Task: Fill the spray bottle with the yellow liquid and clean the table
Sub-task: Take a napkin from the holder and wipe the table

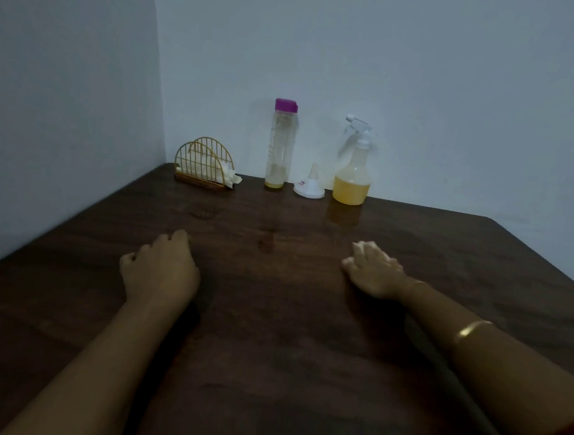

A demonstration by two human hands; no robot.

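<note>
Both your left hand (161, 269) and right hand (374, 274) rest loosely curled, empty; grasp the spray bottle (352, 179) by its neck, upright

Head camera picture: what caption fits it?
Left hand and right hand rest on the table, facing spray bottle, funnel, tall bottle, napkin holder.

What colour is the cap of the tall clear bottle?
Purple-pink; the cap on the tall bottle shows best in the head view.
</note>
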